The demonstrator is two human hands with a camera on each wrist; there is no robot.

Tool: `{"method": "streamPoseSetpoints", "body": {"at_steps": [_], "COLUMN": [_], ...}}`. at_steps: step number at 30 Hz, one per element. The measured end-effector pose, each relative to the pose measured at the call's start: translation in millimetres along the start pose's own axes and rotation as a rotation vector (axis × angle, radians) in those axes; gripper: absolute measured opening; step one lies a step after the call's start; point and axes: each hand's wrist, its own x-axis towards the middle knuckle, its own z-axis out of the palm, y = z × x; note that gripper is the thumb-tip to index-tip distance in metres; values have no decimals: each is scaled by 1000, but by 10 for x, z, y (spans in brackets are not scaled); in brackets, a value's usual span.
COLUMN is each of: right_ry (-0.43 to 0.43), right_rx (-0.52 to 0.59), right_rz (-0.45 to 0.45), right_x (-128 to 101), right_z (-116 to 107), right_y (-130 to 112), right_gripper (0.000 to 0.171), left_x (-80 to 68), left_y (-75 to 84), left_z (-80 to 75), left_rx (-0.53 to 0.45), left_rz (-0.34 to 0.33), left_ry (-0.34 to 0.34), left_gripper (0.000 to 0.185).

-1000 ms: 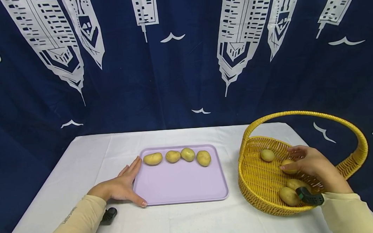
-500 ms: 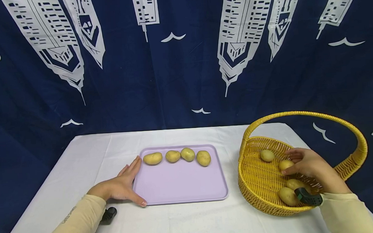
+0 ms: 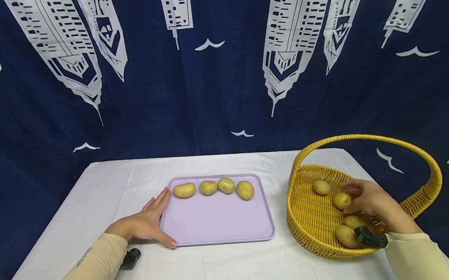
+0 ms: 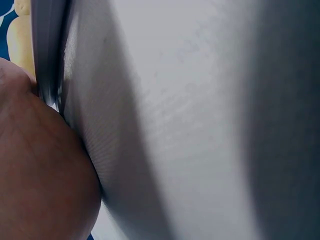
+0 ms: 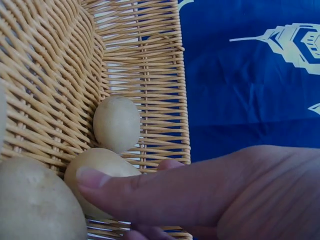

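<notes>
Right hand [image 3: 372, 200] grips a potato [image 3: 342, 200] in the basket [image 3: 312, 220].

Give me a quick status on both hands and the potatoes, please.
Right hand pinching a potato inside the wicker basket. Left hand flat against the lilac tray. Nothing in the way.

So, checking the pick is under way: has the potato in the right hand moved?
Yes. The potato shifted up and left, toward the basket's far potato.
</notes>
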Motion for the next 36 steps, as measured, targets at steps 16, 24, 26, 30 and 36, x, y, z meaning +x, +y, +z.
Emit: {"method": "streamPoseSetpoints", "body": {"at_steps": [16, 24, 26, 30, 36], "right_ry": [-35, -11, -2, 11, 18], "right_rx": [-96, -132, -154, -209, -225], "right_rz": [5, -45, -43, -34, -28], "right_x": [75, 108, 118, 142, 148], "right_z": [8, 64, 72, 82, 89], "right_y": [58, 73, 65, 38, 15], "right_gripper": [77, 62, 61, 62, 58], "left_x": [-18, -14, -14, -13, -13], "left_y": [12, 11, 11, 12, 6], "left_z": [-10, -2, -2, -5, -4], "left_rx": [8, 19, 19, 13, 9], "left_rz": [4, 13, 13, 11, 5], "left_ry": [2, -1, -2, -2, -4], "left_gripper": [150, 150, 150, 150, 150]}}
